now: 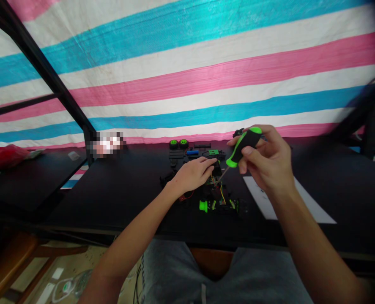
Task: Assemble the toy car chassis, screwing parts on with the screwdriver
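Observation:
My right hand (268, 158) is closed around the green and black handle of a screwdriver (246, 145). The screwdriver slants down to the left, its thin shaft reaching the middle of a partly built toy car chassis (219, 192). Over the chassis's far left side lies my left hand (197, 171), thumb and fingers closed on it; the fingertips' exact contact is partly hidden. Yellow and red wires and a small circuit board show on the chassis, with a bright green round part (203, 206) at its near left end.
Behind my left hand are two green-rimmed wheels (178, 144), a blue cylinder (192, 153) and black and green parts (213, 153). White paper (314, 207) lies under my right forearm. A red bag (5, 157) sits on the left table. Black frame posts and a striped sheet stand behind.

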Demonstrator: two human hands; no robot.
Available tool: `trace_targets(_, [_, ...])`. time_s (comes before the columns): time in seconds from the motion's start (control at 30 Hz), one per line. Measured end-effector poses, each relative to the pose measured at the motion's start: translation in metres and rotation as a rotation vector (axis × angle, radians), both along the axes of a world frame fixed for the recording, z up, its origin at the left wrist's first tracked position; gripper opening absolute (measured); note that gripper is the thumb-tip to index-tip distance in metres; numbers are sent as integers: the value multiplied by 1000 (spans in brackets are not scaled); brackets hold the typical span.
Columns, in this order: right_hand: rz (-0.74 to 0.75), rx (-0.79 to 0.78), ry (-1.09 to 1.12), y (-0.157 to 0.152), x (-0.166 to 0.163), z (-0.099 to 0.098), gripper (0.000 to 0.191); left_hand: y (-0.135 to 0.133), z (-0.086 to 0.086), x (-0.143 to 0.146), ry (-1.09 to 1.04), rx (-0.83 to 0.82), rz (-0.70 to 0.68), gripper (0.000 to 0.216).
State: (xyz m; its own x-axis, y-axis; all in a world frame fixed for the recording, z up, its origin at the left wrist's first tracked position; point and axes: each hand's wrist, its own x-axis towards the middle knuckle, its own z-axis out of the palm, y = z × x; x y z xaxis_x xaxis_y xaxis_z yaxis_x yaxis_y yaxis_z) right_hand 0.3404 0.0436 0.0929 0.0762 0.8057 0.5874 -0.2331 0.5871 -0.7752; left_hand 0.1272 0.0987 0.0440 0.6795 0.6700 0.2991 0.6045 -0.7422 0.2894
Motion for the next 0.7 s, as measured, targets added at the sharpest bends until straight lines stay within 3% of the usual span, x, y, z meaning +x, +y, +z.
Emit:
trace_targets(0.2, [13, -49, -70, -5, 1, 3, 51, 0, 0, 0, -2, 1, 0, 45])
trace_targets(0.7, [-41, 47, -139, 0, 4, -4, 44, 1, -1, 0, 1, 4, -9, 46])
